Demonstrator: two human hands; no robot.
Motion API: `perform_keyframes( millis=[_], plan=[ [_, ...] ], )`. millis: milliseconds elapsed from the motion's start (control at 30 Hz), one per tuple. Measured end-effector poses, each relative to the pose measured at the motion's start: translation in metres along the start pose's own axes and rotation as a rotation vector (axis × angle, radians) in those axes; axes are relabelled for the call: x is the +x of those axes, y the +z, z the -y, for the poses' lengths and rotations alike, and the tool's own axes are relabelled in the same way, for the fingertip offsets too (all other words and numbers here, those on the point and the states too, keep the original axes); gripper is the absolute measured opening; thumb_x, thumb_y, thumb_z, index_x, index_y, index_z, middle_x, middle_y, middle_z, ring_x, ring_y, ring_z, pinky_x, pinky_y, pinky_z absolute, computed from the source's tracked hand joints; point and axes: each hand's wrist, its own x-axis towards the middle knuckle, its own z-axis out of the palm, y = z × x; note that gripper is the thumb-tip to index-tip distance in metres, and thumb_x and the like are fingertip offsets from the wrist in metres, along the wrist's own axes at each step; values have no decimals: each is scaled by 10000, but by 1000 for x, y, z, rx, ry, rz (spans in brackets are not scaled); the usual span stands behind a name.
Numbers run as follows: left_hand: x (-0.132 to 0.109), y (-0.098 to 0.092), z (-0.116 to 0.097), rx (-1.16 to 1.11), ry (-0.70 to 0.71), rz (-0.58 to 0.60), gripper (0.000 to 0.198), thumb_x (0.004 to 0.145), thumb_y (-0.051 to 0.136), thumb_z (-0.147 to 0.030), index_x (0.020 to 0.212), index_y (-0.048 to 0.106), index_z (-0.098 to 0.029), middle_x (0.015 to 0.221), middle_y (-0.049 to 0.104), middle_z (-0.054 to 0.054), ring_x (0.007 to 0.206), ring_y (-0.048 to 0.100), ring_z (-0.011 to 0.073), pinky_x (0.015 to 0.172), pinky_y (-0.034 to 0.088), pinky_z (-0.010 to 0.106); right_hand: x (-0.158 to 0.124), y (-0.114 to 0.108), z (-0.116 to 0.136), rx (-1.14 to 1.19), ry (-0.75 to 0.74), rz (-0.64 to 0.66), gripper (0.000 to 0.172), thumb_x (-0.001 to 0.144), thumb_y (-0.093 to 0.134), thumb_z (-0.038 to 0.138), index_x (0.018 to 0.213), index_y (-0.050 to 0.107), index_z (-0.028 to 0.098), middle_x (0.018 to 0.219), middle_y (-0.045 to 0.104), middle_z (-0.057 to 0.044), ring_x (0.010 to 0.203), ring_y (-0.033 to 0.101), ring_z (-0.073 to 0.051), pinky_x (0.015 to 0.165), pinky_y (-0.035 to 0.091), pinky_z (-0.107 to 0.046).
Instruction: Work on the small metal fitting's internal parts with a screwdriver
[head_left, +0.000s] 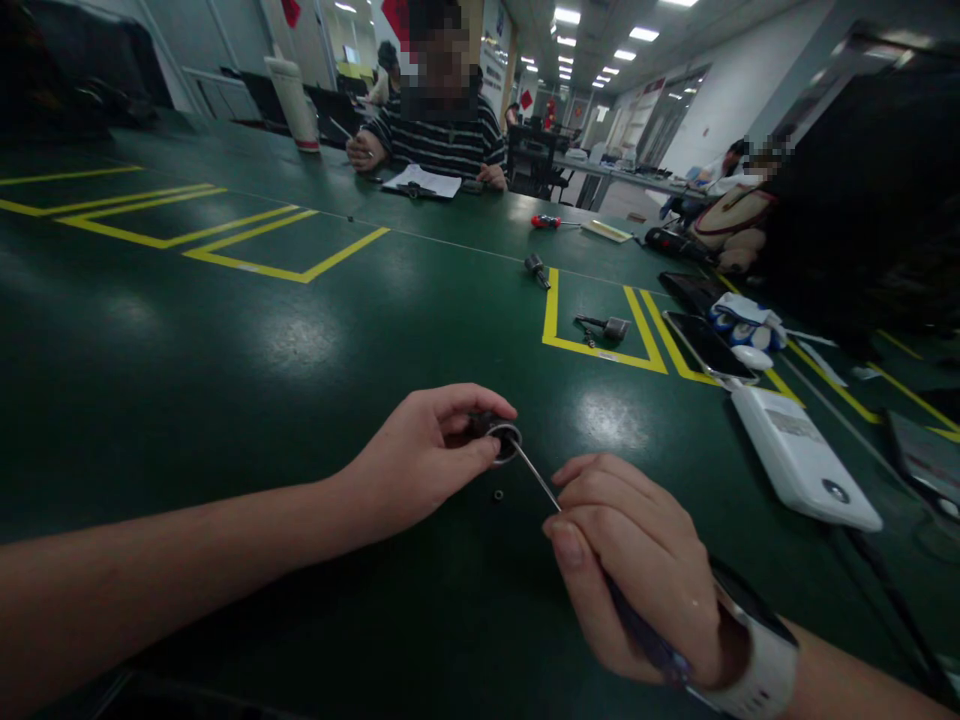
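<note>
My left hand (pixel 420 450) grips a small dark cylindrical metal part (pixel 514 433) between thumb and fingers, its round hollow end turned to the right. My right hand (pixel 637 560) is closed around the dark handle of a screwdriver (pixel 538 476). The thin shaft runs up and left, and its tip reaches into the hollow end of the part; the tip itself is hidden. On the table just below the part lies a tiny nut-like ring (pixel 498 496). A watch (pixel 754 640) is on my right wrist.
Beyond my hands, similar metal parts (pixel 615 328) lie by yellow tape (pixel 551 310) on the green table (pixel 262 330). A red-handled screwdriver (pixel 546 221) lies farther back. To the right are a phone (pixel 709 345) and a white power bank (pixel 806 455). A person (pixel 442 150) sits opposite.
</note>
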Motion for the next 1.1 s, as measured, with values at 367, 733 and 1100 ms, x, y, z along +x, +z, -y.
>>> perform_keyframes(
  millis=[367, 733, 1100],
  plan=[
    [-2, 2, 0, 15, 27, -24, 243, 692, 617, -140, 931, 653, -154, 888, 709, 38, 825, 667, 176, 755, 542, 283, -1, 0, 2, -1, 8, 25, 175, 781, 444, 31, 708, 534, 162, 563, 532, -34, 545, 491, -146, 536, 453, -316],
    [-2, 2, 1, 49, 78, -51, 234, 687, 612, -117, 903, 698, -147, 913, 728, 42, 861, 676, 181, 765, 559, 265, 0, 1, 8, -53, 5, 33, 221, 805, 448, 52, 623, 536, 142, 520, 532, -41, 526, 468, -137, 533, 459, -318],
    [0, 3, 3, 62, 114, -79, 250, 677, 615, -100, 906, 706, -144, 899, 732, 44, 849, 682, 186, 724, 570, 248, 0, 4, 9, -146, -58, 33, 246, 772, 501, 30, 549, 538, 125, 528, 562, -69, 539, 508, -153, 546, 485, -337]
  ],
)
